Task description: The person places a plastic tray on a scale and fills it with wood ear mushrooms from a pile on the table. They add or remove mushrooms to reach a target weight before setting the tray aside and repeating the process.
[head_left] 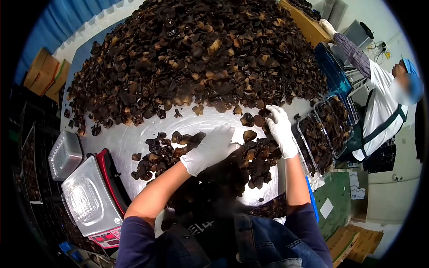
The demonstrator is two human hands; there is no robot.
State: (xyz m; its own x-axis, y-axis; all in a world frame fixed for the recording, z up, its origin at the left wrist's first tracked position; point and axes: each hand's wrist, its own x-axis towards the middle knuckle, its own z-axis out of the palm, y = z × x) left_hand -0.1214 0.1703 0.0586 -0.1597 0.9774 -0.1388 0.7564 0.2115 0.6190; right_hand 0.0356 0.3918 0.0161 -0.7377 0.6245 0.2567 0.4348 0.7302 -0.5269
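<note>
A large heap of dark brown dried pieces, like wood ear mushrooms [201, 58], covers the far part of the metal table [210, 120]. My left hand [210, 149], in a white glove, lies over a small loose pile [154, 156] of the same pieces, its fingers pointing right and the thumb apart. Gloved in white too, my right hand [280, 127] is at the right, by the heap's near edge, fingers bent toward a few pieces. Whether its fingertips grip one is unclear. More pieces [259, 161] lie between and below the hands.
At the left are a scale [91, 201] with a clear tray on it and stacked clear trays [65, 156]. Clear containers filled with pieces [317, 134] stand at the right edge. A co-worker [384, 98] reaches toward the heap's far right side. Cardboard boxes [42, 73] are far left.
</note>
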